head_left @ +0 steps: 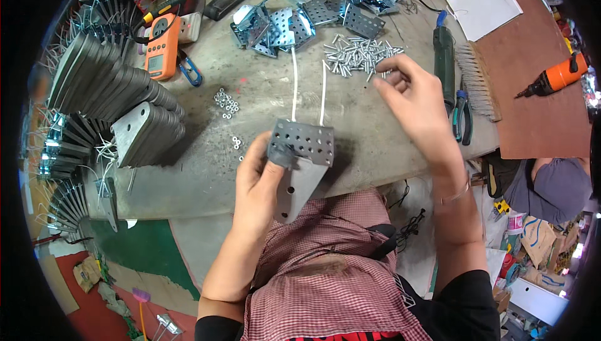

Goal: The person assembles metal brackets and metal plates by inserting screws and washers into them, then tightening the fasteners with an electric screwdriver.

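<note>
Holding: my left hand [260, 181] is closed on a grey metal bracket assembly [299, 165] — thumb on its face, fingers behind it, over the near edge of the table.
Bracket: a perforated plate on top, a tapered grey plate with holes pointing down toward my checked apron [325, 259]; two white wires [294, 84] run from its upper edge away across the table.
Right hand: my right hand [413, 100] hovers at the near edge of the pile of small silver screws [357, 56], fingers curled, thumb and forefinger pinched close together — whether a screw is between them I cannot tell.
Table: a worn grey table [250, 84] under both hands.
Near the left hand: small nuts [226, 103] scattered in two little groups.
Far side: a heap of perforated metal plates [313, 9] beyond the screws.
Left side: a fanned stack of grey tapered plates [119, 103] with wires, and an orange multimeter [161, 46] with blue-handled pliers [190, 68] beside it.
Right side: a green tool [443, 59], a brush [477, 78], dark-handled pliers [463, 118], and, well apart, an orange drill [557, 75] on a brown board.
</note>
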`<act>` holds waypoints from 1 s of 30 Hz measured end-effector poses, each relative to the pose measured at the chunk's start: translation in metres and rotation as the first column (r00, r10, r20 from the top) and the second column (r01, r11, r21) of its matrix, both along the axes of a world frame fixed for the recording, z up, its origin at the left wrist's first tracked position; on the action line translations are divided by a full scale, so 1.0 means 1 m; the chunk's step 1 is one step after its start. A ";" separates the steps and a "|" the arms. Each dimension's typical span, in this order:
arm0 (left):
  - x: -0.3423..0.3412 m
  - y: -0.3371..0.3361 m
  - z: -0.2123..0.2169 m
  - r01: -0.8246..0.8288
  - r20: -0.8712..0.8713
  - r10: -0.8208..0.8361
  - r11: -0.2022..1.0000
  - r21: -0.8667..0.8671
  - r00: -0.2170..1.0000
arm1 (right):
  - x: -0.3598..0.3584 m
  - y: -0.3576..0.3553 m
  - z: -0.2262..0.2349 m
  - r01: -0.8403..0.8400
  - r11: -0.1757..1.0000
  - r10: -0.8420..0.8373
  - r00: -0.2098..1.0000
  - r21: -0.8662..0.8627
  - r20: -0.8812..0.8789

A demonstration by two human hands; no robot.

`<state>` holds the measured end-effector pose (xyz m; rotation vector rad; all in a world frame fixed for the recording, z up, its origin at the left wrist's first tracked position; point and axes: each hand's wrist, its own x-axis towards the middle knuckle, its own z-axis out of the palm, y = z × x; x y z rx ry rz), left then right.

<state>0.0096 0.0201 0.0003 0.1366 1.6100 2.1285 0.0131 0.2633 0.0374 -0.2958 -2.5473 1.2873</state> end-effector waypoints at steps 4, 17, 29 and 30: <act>0.001 0.011 0.008 -0.048 -0.007 0.048 0.999 0.015 0.999 | -0.030 0.020 -0.019 -0.038 0.860 0.002 0.998 0.509 0.070; 0.004 0.003 0.007 -0.027 0.065 0.020 0.993 0.117 0.998 | -0.033 0.004 -0.019 -0.072 0.862 0.002 0.990 0.501 0.140; 0.005 0.009 0.011 -0.079 0.003 0.079 0.990 0.119 0.997 | 0.025 -0.058 0.006 -0.248 0.969 0.243 0.955 -0.004 -0.171; 0.005 0.010 0.011 -0.083 0.004 0.083 0.990 0.117 0.997 | 0.024 -0.058 0.007 -0.236 0.968 0.250 0.946 0.089 -0.208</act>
